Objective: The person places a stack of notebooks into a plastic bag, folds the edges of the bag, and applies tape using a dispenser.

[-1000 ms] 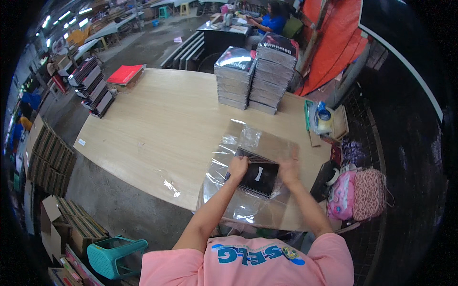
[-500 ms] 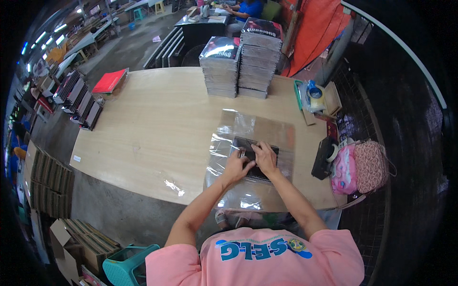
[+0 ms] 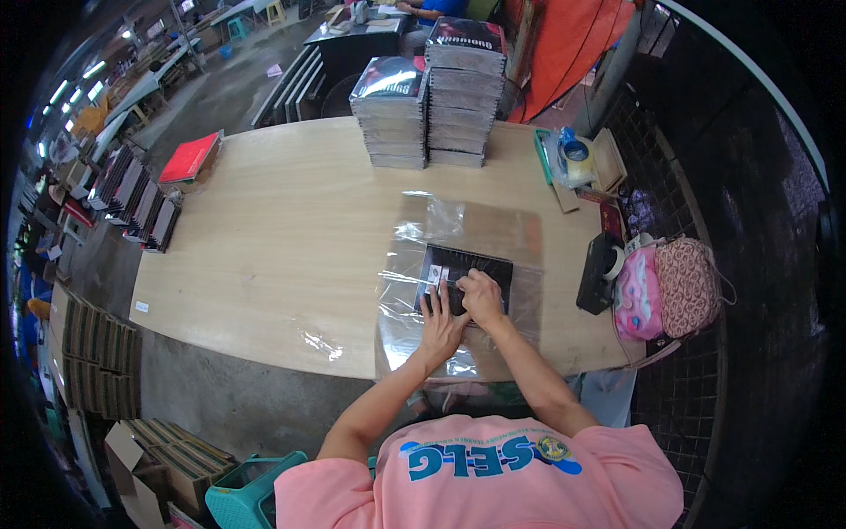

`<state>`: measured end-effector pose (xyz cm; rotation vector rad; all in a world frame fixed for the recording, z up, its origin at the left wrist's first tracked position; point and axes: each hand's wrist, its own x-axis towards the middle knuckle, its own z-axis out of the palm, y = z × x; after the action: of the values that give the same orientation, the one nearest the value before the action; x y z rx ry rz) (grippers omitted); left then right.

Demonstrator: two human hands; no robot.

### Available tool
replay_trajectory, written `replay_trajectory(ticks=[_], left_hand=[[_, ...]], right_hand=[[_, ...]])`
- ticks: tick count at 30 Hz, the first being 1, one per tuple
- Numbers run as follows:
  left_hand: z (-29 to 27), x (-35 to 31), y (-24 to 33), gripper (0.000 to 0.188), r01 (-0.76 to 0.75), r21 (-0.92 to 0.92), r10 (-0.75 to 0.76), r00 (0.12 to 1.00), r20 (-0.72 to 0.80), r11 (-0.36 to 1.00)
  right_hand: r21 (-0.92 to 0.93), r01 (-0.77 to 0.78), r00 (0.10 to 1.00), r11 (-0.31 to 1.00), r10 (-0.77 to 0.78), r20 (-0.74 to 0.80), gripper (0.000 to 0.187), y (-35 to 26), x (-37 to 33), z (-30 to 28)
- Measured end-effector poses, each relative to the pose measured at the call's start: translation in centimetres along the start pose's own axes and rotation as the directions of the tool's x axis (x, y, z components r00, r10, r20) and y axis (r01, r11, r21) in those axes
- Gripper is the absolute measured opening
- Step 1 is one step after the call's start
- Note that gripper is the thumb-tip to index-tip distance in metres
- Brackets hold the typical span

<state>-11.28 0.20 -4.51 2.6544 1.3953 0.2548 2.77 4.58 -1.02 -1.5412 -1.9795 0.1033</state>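
Note:
A dark, spiral-bound book lies flat on a large clear plastic sheet, near the front edge of the table. Small white labels show on the left part of its cover. My left hand rests flat on the book with its fingers spread, the tips touching the label area. Close beside it, my right hand is curled with its fingers pressed together over the cover. Whatever those right fingers may hold is hidden or too small to make out.
Two tall stacks of wrapped books stand at the table's far side. A red book lies far left. On the right are a tape roll, a black box and a pink bag. A green stool stands lower left.
My left fingers have spread out flat on the cover, and my right fingers have curled closed. The white labels show more plainly now. The whole view has shifted slightly.

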Motion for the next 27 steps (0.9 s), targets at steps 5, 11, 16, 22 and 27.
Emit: replay_trajectory(ticks=[5, 11, 16, 22, 27], left_hand=[[2.7, 1.3, 0.5, 0.063, 0.118, -0.011, -0.119, 0.991, -0.054, 0.993], [3.5, 2.3, 0.7, 0.061, 0.156, 0.019, -0.151, 0.974, -0.170, 0.988], [-1.7, -0.8, 0.5, 0.067, 0.089, -0.150, -0.095, 0.995, -0.033, 0.985], [-8.8, -2.6, -2.2, 0.061, 0.046, -0.206, -0.085, 0.979, -0.185, 0.977], [-5.1, 0.1, -5.2, 0.056, -0.116, -0.090, 0.120, 0.992, 0.037, 0.989]], right_hand=[[0.017, -0.021, 0.993, 1.000, 0.019, 0.120, 0.006, -0.9, -0.5, 0.1], [-0.037, 0.010, 0.992, 0.999, -0.005, 0.129, 0.009, -0.2, -1.0, 1.8], [-0.067, 0.077, 0.941, 0.995, -0.050, 0.334, 0.020, -0.3, -1.0, -0.6], [-0.367, 0.129, 0.940, 0.921, 0.004, 0.340, 0.055, -3.5, -4.4, 0.3], [-0.179, 0.030, 0.991, 0.983, -0.005, 0.134, 0.050, -1.9, -7.7, 0.3]])
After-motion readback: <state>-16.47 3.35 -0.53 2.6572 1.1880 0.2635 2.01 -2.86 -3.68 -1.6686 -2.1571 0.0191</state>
